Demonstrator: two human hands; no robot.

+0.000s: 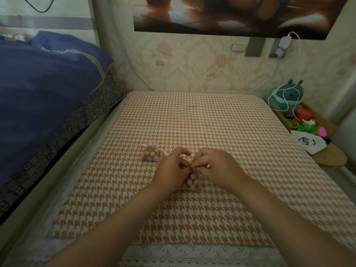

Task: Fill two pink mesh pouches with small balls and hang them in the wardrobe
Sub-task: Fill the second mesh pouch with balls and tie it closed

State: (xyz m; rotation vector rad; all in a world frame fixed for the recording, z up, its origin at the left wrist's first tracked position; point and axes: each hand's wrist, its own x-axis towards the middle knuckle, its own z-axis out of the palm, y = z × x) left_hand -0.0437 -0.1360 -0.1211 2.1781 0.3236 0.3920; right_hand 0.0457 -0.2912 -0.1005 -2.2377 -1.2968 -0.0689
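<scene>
Pink mesh pouch (pixel 192 184), ball-filled, on houndstooth cloth (pixel 192 122). Left hand (pixel 170 168), right hand (pixel 217 166): fingers pinch its neck. Draw strings evenly apart, mouth upward, no spill. Second filled pouch (pixel 152 154) lies near, left.

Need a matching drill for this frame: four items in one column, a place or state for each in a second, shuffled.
1 near pouch
2 far pouch
3 blue quilt
4 plush toy

A lies untouched on the checked cloth
B far right, off the checked cloth
C heaped at left
D top pinched by left hand and right hand

Pairs: 1-D, 2-A, 3-C, 4-B
</scene>
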